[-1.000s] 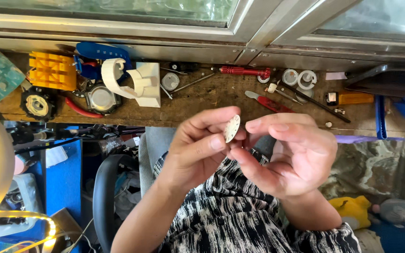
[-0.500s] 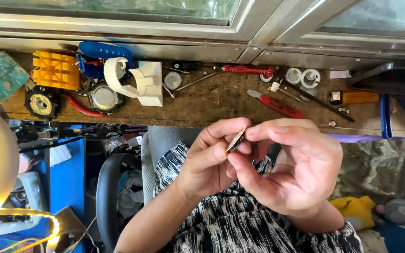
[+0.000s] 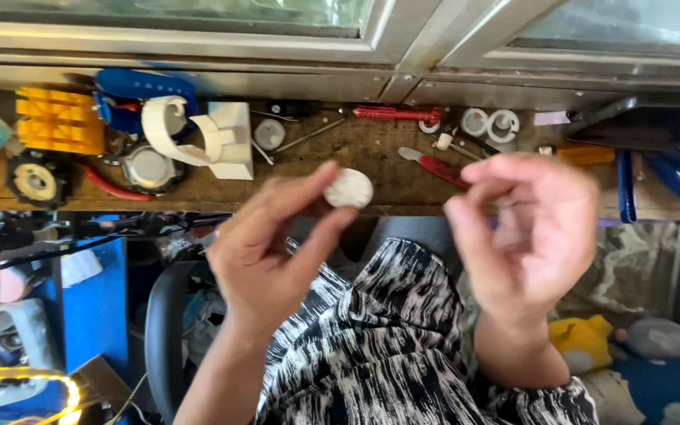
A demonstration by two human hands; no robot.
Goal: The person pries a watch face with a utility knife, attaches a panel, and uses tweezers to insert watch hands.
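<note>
Head view: left hand [image 3: 273,244] pinching small white disc [image 3: 349,189]; right hand [image 3: 525,228] curled, empty, apart, near wooden bench [image 3: 371,161].

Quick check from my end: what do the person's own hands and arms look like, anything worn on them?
Both the left hand and the right hand are bare: no gloves, and no rings or watch that I can make out. The forearms are uncovered to the frame's lower edge, with no sleeves showing. The right hand is slightly motion-blurred, so fine detail there is unclear.
</note>
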